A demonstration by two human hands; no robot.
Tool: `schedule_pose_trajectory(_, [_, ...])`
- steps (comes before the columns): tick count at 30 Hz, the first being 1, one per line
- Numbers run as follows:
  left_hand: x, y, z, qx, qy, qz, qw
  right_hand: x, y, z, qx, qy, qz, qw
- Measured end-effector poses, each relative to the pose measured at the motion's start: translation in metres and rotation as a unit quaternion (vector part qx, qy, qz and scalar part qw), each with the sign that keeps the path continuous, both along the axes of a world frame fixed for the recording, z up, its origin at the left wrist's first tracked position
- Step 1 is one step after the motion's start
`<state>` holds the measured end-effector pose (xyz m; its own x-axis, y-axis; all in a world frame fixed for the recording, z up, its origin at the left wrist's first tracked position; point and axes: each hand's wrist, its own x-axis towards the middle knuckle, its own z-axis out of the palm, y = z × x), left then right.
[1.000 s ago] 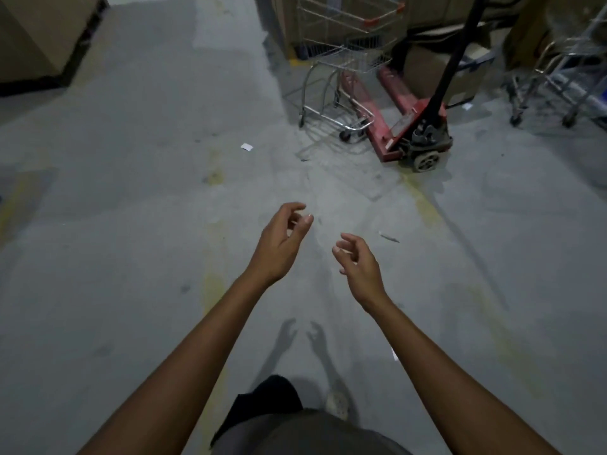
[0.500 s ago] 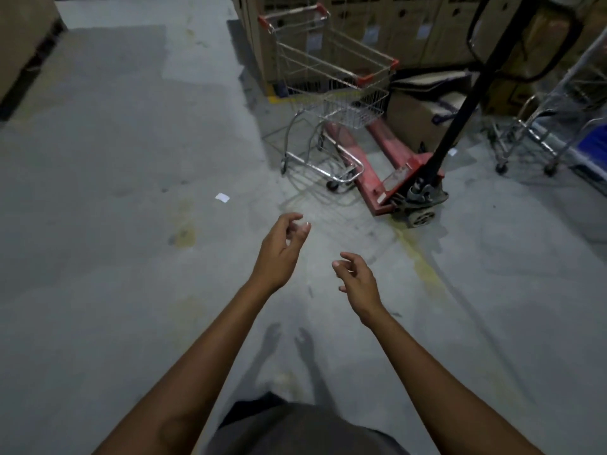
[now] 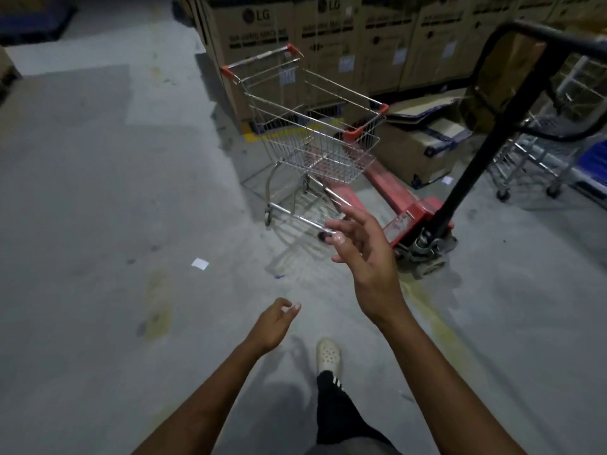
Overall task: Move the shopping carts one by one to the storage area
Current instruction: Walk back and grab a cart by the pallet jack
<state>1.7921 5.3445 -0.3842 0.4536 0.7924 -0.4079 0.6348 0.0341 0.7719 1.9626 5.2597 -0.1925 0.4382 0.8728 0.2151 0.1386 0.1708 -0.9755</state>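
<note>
Warehouse scene viewed from a head-worn camera looking down at a grey concrete floor (image 3: 98, 192). Both bare arms reach forward from the bottom of the frame. The right hand (image 3: 364, 254) is raised higher, palm turned inward, its fingers spread and relaxed, gripping nothing; in the view its fingertips overlap the lower frame of a shopping cart (image 3: 320, 159), but the hand is in the air and not on the cart. The left hand (image 3: 274, 323) sits lower and nearer the body, fingers loosely curled with the thumb close to the fingertips, also holding nothing. The shopping cart stands upright on its wheels a little ahead, in the centre of the frame: a silver wire basket with red plastic corner pieces and a handle with red ends pointing away toward the far left. Just beside it on the right lies a red pallet jack (image 3: 417, 211), one fork running under the cart's right side, its black handle (image 3: 473, 165) rising diagonally to the upper right. Behind the cart is a row of large brown cardboard boxes (image 3: 262, 31). More metal carts (image 3: 538, 159) stand at the right edge. A small white paper scrap (image 3: 200, 263) lies on the floor to the left. One pale shoe (image 3: 327, 354) shows between the arms.
</note>
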Motion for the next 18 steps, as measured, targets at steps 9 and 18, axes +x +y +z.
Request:
schedule_pose_trajectory(9, [0.106, 0.241, 0.078, 0.13, -0.067, 0.066, 0.987, 0.103, 0.241, -0.024, -0.052, 0.018, 0.039, 0.998])
schedule_pose_trajectory(18, [0.135, 0.405, 0.205, 0.295, -0.237, 0.115, 0.918, 0.146, 0.439, -0.13, -0.222, -0.034, 0.082, 0.971])
